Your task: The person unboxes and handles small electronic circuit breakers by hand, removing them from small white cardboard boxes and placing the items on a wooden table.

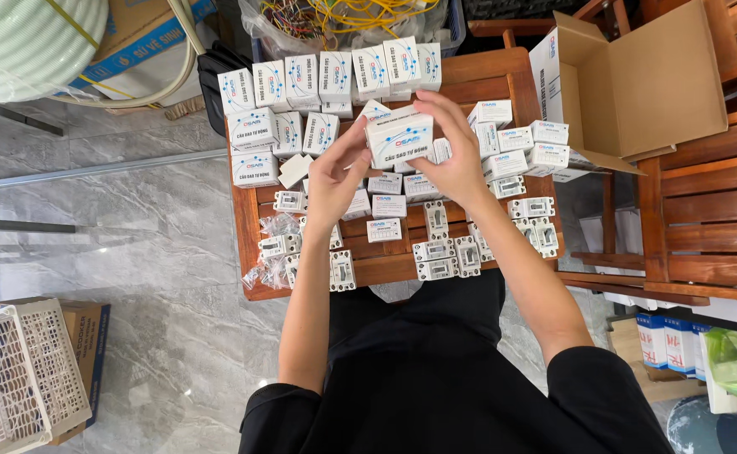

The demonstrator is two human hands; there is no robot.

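Pinching a small white box with blue print from both ends, above the middle of the wooden table: left hand pressing thumb and fingertips against the box's left end, right hand curling over the top and right end, fingers arching across the far edge. Holding both forearms out from black sleeves at the near edge of the view, wrists bending slightly inward toward each other, elbows spreading apart. Keeping the box lifted clear of the table, level, printed face toward the camera. Lying beneath and around the hands on the slatted tabletop: a far row of matching white boxes standing side by side, more boxes heaped at the right, white plastic switch units scattered along the near edge, clear plastic bags crumpling at the near left corner. Standing open at the far right, a cardboard carton with flaps up. Showing grey marbled floor tile on the left, a white plastic basket at the near left, wooden slatted furniture on the right, tangled yellow wires beyond the table.
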